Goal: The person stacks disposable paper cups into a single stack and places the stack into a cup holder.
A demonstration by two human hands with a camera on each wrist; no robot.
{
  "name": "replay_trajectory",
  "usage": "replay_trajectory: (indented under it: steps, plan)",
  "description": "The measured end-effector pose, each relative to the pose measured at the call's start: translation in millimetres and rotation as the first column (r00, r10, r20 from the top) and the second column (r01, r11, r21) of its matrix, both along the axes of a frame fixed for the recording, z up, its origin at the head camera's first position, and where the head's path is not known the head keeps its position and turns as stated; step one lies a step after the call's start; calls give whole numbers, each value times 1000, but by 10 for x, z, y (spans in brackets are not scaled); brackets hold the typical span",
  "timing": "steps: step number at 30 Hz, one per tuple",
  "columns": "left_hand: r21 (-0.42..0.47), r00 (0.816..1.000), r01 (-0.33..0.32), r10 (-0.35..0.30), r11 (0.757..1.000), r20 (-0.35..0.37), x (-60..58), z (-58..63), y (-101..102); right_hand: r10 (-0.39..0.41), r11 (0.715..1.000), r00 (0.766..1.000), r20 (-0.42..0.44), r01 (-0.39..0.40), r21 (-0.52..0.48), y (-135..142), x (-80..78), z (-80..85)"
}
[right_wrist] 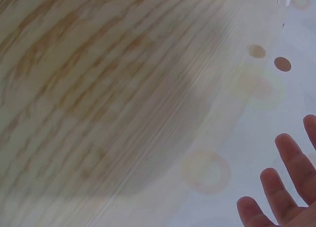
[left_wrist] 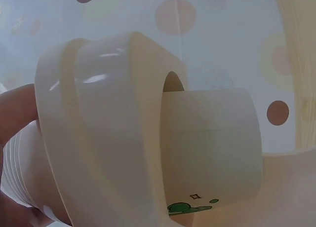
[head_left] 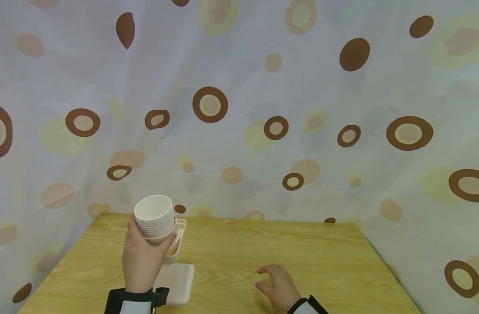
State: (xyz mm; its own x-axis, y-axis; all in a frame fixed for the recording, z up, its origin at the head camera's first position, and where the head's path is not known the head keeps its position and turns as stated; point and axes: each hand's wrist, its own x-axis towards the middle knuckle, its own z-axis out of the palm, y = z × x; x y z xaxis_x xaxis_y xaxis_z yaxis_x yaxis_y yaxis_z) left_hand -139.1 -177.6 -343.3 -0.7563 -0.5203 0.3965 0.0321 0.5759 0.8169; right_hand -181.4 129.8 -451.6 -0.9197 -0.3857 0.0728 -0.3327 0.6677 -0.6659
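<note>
My left hand (head_left: 140,266) grips a stack of white paper cups (head_left: 155,216), tilted, with the open rims up and away from the palm. In the left wrist view, a glossy cream plastic piece (left_wrist: 106,123) surrounds the stack. Through its round opening sticks a cup's lower end (left_wrist: 212,143), printed with green shapes. Fingers (left_wrist: 17,111) lie at the left, by the cup rims. Low over the table at the right, my right hand (head_left: 279,285) holds nothing, its fingers loosely bent; several fingertips show in the right wrist view.
Behind the left hand stands a white plastic box (head_left: 181,226), partly hidden by the cups. A flat white rounded panel (head_left: 174,283) lies in front of it. The wooden table (head_left: 231,253) meets a dotted curtain (head_left: 239,148) at the back and sides.
</note>
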Motion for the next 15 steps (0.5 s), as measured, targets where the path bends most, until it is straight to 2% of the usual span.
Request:
replay_trajectory:
  steps: [4, 6, 7, 9, 10, 12, 14, 15]
  plan:
    - [22, 1000, 13, -13, 1000, 10, -24, -2, 26, -12, 1000, 1000, -15, 12, 9, 19, -19, 0]
    - [34, 1000, 9, -9, 999, 5, 6, -9, 42, -18, 1000, 999, -30, 19, 13, 25, -7, -12]
    - [33, 1000, -4, 5, 999, -20, 32, -12, 58, -28, 999, 999, -38, 29, 17, 28, 8, -15]
    - [4, 993, -29, 30, 1000, -117, 101, -22, 116, -62, 998, 996, -64, 63, 14, 33, 48, -7]
    - [-23, 983, -40, 35, 999, -180, 141, -26, 160, -83, 996, 993, -86, 85, 18, 34, 69, 4]
    - [-102, 946, -47, 11, 994, -325, 215, -43, 291, -128, 991, 982, -140, 133, 30, 28, 112, 41]
    - [-229, 907, -13, -85, 973, -412, 273, -97, 473, -166, 983, 968, -188, 177, 42, 11, 148, 91]
    - [-306, 900, 17, -147, 952, -410, 287, -135, 578, -175, 980, 961, -213, 191, 57, 1, 160, 119]
